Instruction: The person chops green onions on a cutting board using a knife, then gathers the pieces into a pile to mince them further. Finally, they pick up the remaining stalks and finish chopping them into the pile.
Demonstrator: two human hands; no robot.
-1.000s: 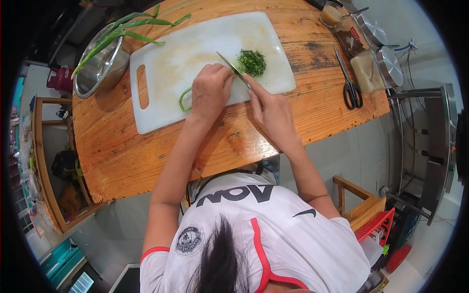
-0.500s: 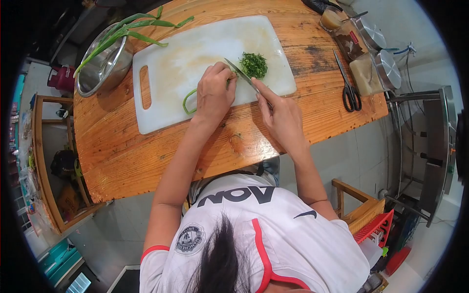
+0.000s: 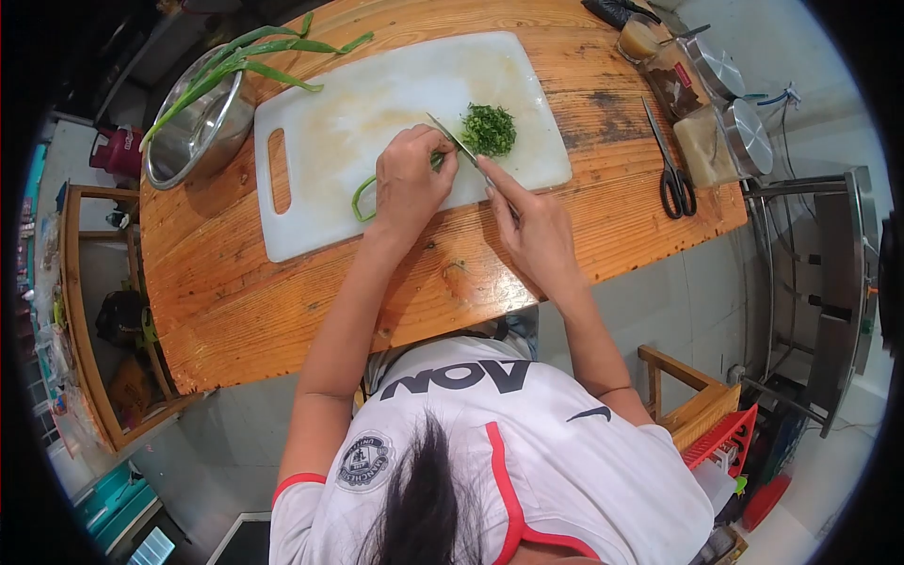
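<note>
On a white cutting board [image 3: 325,132], my left hand [image 3: 411,177] is closed round a green onion [image 3: 360,200], whose looped leaf sticks out to the left. My right hand [image 3: 532,218] grips the handle of a knife [image 3: 450,136]; the blade points up and left, beside the fingertips of my left hand. A small pile of chopped greens [image 3: 489,130] lies on the board just right of the blade.
Long green onions [image 3: 268,49] rest across a metal bowl [image 3: 202,132] at the left. Black-handled scissors [image 3: 676,188] lie at the right of the wooden table [image 3: 282,315], near jars [image 3: 706,141] with metal lids.
The knife and my right hand have shifted slightly left and the blade's angle has changed a little. My left hand has moved only slightly.
</note>
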